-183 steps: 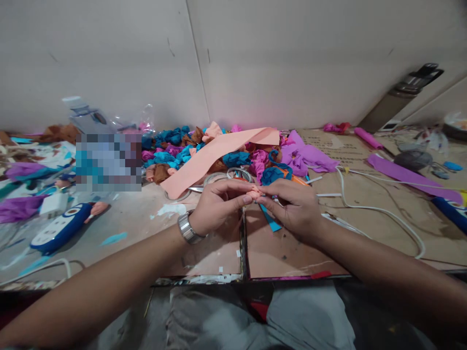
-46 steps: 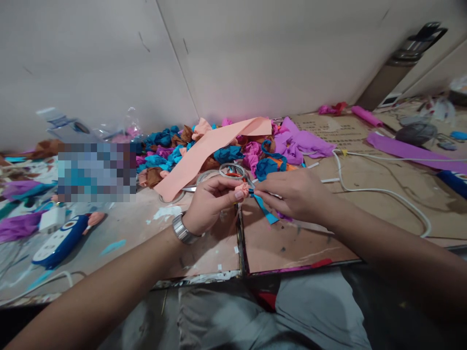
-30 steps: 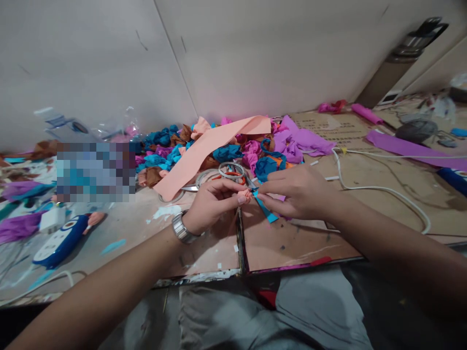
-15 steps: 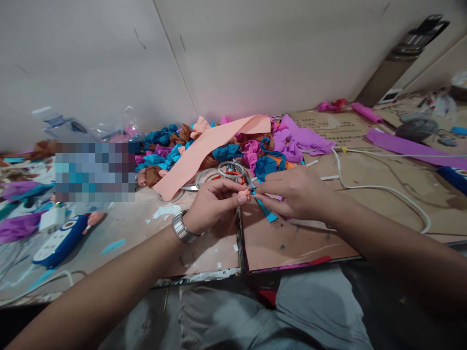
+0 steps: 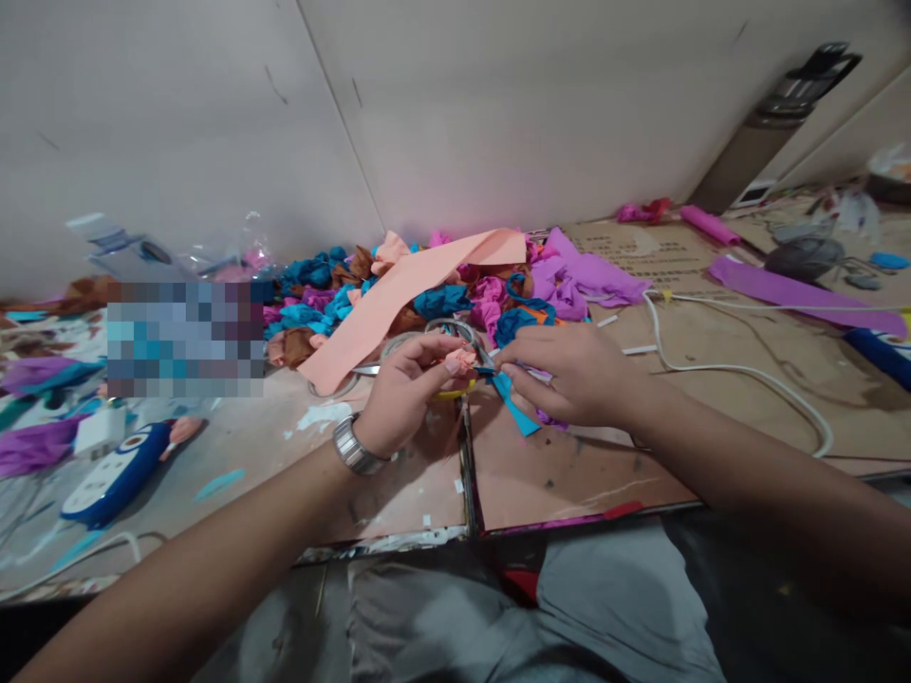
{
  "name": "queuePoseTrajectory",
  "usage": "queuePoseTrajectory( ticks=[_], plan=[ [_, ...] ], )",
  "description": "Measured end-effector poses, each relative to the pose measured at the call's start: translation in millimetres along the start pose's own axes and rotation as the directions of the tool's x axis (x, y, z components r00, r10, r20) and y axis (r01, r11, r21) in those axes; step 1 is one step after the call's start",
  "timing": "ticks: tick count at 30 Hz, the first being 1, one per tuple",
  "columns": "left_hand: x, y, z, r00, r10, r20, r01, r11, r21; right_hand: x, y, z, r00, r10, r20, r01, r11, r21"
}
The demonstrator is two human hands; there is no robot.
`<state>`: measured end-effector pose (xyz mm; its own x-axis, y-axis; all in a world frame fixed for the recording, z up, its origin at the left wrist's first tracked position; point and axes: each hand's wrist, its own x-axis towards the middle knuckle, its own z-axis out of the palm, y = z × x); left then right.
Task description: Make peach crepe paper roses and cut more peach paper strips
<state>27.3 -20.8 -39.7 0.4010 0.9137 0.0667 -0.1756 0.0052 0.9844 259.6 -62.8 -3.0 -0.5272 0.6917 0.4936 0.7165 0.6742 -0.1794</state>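
Head view, clock face centred between the hands, 12 o'clock toward the wall (image 5: 512, 123). The left hand (image 5: 405, 394), at 9 o'clock, was narrowed in a pinch on a small crumpled peach piece (image 5: 462, 358), held raised at its fingertips; thumb and forefinger bore on it, apparently to keep the folds gathered. The right hand (image 5: 580, 375), at 3 o'clock, was likewise narrowed, its fingertips pinching a thin dark-blue piece (image 5: 487, 371) beside the peach piece; whether the two pieces were joined could not be told. The facing grips probably allowed one hand to steady while the other worked. A flat peach strip (image 5: 419, 299) lay at 11 o'clock across a heap of crumpled paper (image 5: 306, 275), presumably for easy reach. A light-blue strip (image 5: 523, 415) lay at 5 o'clock. A bottle (image 5: 765, 138) stood well apart at 2 o'clock, likely to avoid the arms
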Motion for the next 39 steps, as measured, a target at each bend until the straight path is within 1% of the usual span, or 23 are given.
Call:
queuePoseTrajectory(
  ticks=[3, 6, 11, 15, 18, 21, 27, 32, 35, 39],
  plan=[
    [1, 1, 0.2, 1.0, -0.019, -0.001, 0.019, 1.0, -0.001, 0, 1, 1, 1.0, -0.003, -0.018, 0.003, 1.0, 0.013],
    [1, 1, 0.2, 1.0, -0.012, -0.007, 0.012, 1.0, 0.007, 0, 1, 3, 1.0, 0.001, -0.003, -0.001, 1.0, 0.022],
    [1, -2, -1.3, 1.0, 0.015, 0.023, -0.015, 1.0, -0.004, -1, 4, 8, 0.996, 0.088, 0.027, -0.088, 0.996, 0.02],
    [0, -1, -0.8, 0.998, 0.032, 0.062, -0.031, 0.999, -0.016, -1, 4, 10, 0.991, 0.13, 0.017, -0.131, 0.988, 0.076],
    [-1, 0, -0.2, 0.997, 0.015, 0.079, -0.014, 1.0, -0.013, 0, 2, 12, 0.992, 0.127, -0.007, -0.125, 0.985, 0.117],
    [-1, -1, -0.5, 0.997, 0.008, 0.079, -0.01, 1.0, 0.023, 0, 0, 14, 0.993, 0.113, -0.028, -0.109, 0.987, 0.118],
    [-1, -1, -0.6, 0.998, 0.012, 0.062, -0.016, 0.998, 0.058, 0, 0, 16, 0.996, 0.091, -0.01, -0.088, 0.985, 0.146],
    [-3, 5, 2.7, 0.997, 0.017, 0.078, -0.024, 0.997, 0.08, -1, -5, 15, 0.994, 0.09, -0.055, -0.076, 0.973, 0.218],
    [-4, 6, 4.1, 0.997, 0.021, 0.08, -0.029, 0.995, 0.1, -2, -10, 15, 0.995, 0.086, -0.044, -0.075, 0.976, 0.207],
    [-4, 4, 3.4, 0.995, -0.02, 0.096, 0.014, 0.998, 0.062, -2, -13, 20, 0.995, 0.09, -0.048, -0.08, 0.981, 0.179]
  ],
)
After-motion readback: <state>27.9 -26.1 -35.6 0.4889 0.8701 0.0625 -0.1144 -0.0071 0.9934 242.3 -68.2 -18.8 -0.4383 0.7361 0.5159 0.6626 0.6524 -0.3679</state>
